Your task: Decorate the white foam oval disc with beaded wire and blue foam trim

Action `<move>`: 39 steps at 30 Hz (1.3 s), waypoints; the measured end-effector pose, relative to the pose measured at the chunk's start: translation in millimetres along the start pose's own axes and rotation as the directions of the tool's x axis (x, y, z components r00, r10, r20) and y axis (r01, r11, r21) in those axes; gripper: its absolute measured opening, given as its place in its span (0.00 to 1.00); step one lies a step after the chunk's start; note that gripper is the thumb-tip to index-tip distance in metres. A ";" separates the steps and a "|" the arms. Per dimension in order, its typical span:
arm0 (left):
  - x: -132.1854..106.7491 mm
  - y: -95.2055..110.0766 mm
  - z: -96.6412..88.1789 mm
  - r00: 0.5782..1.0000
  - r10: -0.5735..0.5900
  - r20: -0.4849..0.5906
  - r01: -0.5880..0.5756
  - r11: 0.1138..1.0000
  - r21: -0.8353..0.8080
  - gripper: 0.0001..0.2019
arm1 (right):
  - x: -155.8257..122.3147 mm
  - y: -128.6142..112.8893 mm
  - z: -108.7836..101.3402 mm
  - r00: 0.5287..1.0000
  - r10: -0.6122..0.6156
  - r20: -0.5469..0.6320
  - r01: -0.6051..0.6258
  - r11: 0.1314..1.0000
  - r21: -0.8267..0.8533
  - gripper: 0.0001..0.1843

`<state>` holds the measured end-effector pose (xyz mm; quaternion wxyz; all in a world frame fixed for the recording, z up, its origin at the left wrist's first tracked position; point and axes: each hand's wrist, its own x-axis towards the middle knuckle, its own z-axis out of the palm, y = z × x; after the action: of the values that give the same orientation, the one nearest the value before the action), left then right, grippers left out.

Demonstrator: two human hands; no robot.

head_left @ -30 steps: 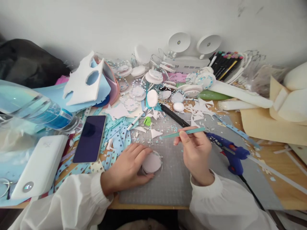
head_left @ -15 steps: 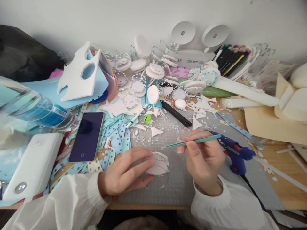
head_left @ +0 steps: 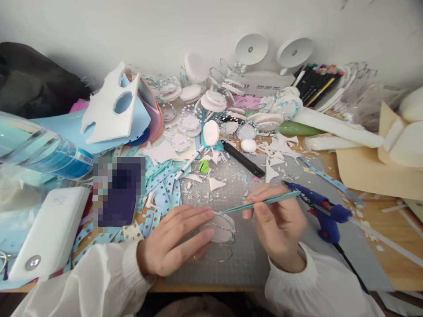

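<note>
**Teal tweezers (head_left: 264, 201) at a wired white disc (head_left: 223, 233)**

Near the counter's (head_left: 399, 268) front edge, the left hand (head_left: 175, 242) lies with fingers slightly spread across the disc's left side, above a gray mat (head_left: 246, 264); the thumb is mostly hidden, so whether it grips cannot be told. Thin wire loops (head_left: 231, 252) around the disc are hard to trace. The right hand (head_left: 279, 226) has its fingers closed around the tweezers, whose tips reach the disc's far rim; contact is too small to confirm. Toward the left edge, a phone (head_left: 120, 204) is blurred into blocks and a bottle (head_left: 77, 162) is cut off. Along the back edge, decorated discs (head_left: 213, 100) partly hide one another.
</note>
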<state>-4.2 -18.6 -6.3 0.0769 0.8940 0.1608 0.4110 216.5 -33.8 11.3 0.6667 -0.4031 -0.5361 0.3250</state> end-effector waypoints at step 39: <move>1.9 2.8 -0.1 1.000 -0.012 -0.016 0.013 0.994 0.108 0.18 | 0.5 -2.0 -0.8 0.992 -0.103 0.075 0.113 0.983 -0.147 0.06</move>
<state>-2.5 -20.6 -4.2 0.0299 0.8927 0.1890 0.4080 217.4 -34.5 13.1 0.6325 -0.4116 -0.6023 0.2603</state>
